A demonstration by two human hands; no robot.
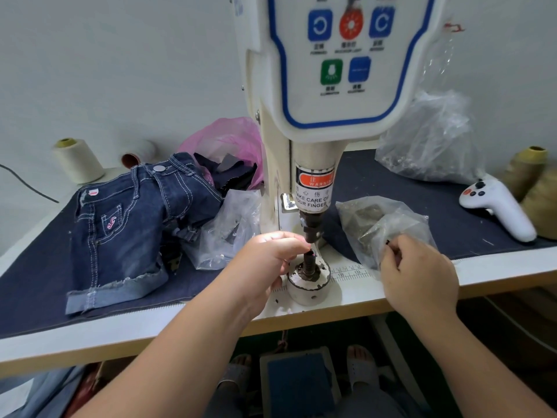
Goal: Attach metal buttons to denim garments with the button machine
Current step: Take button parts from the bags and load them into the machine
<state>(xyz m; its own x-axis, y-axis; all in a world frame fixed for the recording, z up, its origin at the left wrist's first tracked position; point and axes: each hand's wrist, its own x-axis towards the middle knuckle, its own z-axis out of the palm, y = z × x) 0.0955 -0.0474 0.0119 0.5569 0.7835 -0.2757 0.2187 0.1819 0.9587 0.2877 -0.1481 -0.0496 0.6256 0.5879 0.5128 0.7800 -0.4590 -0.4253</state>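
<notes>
Shorts [129, 224], one pair with one metal button [157, 168] at the waist, lie left of the machine [313, 146]. Left hand [265, 260] curls at the machine's lower post [309, 260], fingertips pinching there; what they hold I cannot tell. Right hand [419, 276] pinches a small dark piece [387, 242] right of the machine, at one of three clear bags [382, 227]. Four thread cones stand behind.
</notes>
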